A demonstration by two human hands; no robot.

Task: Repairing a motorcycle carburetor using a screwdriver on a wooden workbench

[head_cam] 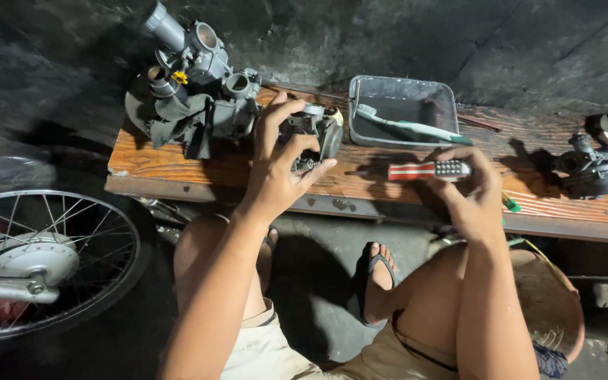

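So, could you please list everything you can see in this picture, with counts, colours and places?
Wooden plank: one, brown, across the middle as a bench.
Carburettor bodies: two; the left one grey metal, at the plank's left end; the right one dark, at the right end.
Small carburettor part: one, grey, mid-plank.
Tray: one, grey, behind mid-plank.
Toothbrush: one, green and white, lying across the tray.
Screwdriver: one, red-and-white striped handle, tip pointing left.
Spoked wheel: one, silver, lower left.
Sandalled foot: one showing, on the floor below the plank.
Left hand: holds the small carburettor part.
Right hand: grips the screwdriver.
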